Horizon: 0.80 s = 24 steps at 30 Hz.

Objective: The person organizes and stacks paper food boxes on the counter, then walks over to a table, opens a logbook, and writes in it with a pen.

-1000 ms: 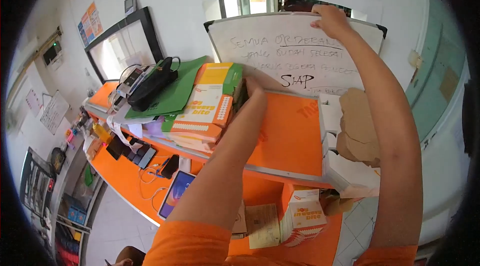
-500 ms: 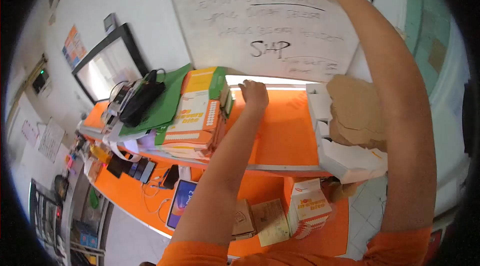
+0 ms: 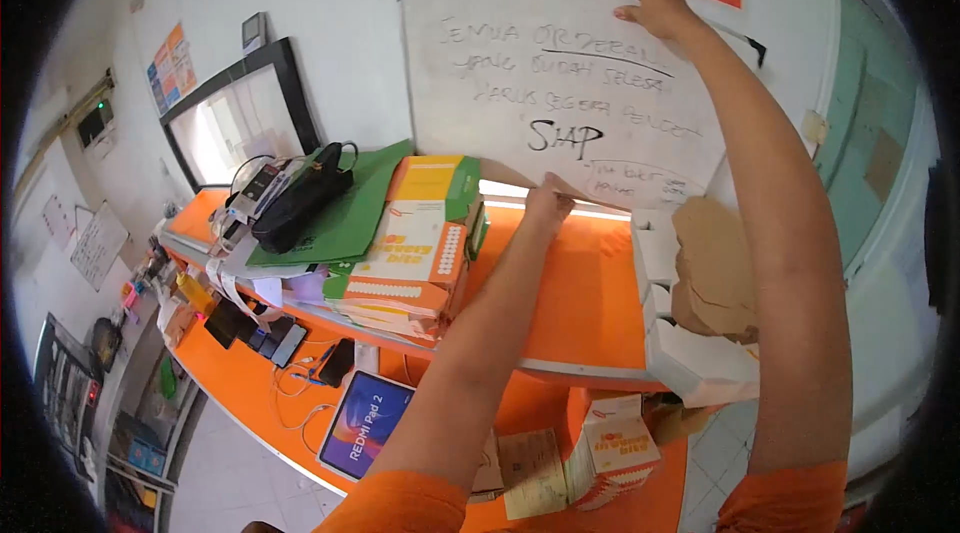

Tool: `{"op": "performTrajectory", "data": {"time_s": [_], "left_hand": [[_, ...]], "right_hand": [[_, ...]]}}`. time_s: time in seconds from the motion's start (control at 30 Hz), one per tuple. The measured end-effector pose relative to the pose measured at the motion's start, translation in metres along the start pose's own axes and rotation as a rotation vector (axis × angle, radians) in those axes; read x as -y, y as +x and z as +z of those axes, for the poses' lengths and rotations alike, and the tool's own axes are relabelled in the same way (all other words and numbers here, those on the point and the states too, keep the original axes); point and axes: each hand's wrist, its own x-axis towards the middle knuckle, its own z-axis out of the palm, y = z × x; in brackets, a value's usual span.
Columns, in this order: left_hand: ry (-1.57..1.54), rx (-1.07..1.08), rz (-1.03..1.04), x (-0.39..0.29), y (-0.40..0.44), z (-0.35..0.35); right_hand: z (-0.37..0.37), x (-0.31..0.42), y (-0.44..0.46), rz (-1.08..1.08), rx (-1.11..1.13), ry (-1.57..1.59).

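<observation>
A whiteboard (image 3: 560,83) with handwriting, "SIAP" largest, stands tilted behind the orange counter shelf (image 3: 590,303). My right hand (image 3: 655,11) grips its top edge right of the middle, fingers bent over the frame. Down at the bottom edge, my left hand (image 3: 547,203) holds the board from below, its fingers partly hidden. Left of that hand lies a stack of flat food boxes (image 3: 405,248), with a green folder (image 3: 345,218) and a black pouch (image 3: 305,201) beside it. White boxes (image 3: 655,253) and brown paper (image 3: 712,268) are at the shelf's right end.
A black-framed panel (image 3: 240,123) leans at the left wall. On the lower orange counter are a tablet (image 3: 365,425), a phone (image 3: 288,341), cables, a notepad (image 3: 532,473) and more folded boxes (image 3: 615,448). A green door (image 3: 865,123) is on the right.
The whiteboard has been lifted, covering the opening in the wall behind it. My left hand has moved from beside the box stack rightward to the board's bottom edge. My right hand stays on top.
</observation>
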Motion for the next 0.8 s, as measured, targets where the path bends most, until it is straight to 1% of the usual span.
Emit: {"op": "performTrajectory", "data": {"time_s": [0.03,0.13,0.2,0.3,0.4,0.5,0.63,0.7,0.8], "left_hand": [[-0.021,-0.013,0.027,-0.004,-0.005,0.008],[-0.054,-0.055,0.059,-0.001,-0.009,0.022],[-0.021,-0.086,0.04,0.003,-0.008,0.02],[0.071,-0.112,-0.075,0.008,-0.019,0.014],[0.053,-0.113,-0.006,0.009,-0.02,0.003],[0.023,-0.307,-0.051,0.003,-0.021,0.013],[0.003,-0.286,-0.018,-0.002,-0.046,0.019],[-0.006,-0.277,-0.02,-0.002,-0.058,0.023],[0.122,-0.404,-0.023,-0.007,-0.087,0.043]], "right_hand": [[0.003,-0.002,0.001,0.0,-0.017,-0.024],[0.004,-0.01,-0.002,-0.067,-0.086,0.084],[0.001,-0.002,-0.005,-0.044,-0.02,0.027],[0.014,0.019,-0.007,-0.012,0.041,-0.048],[0.029,0.024,-0.002,-0.023,0.049,-0.061],[0.034,0.021,0.002,-0.047,0.051,-0.06],[0.03,0.029,0.002,-0.025,0.116,0.02],[0.03,0.033,-0.004,-0.019,0.102,0.057],[0.032,0.033,-0.009,-0.045,0.064,0.036]]}}
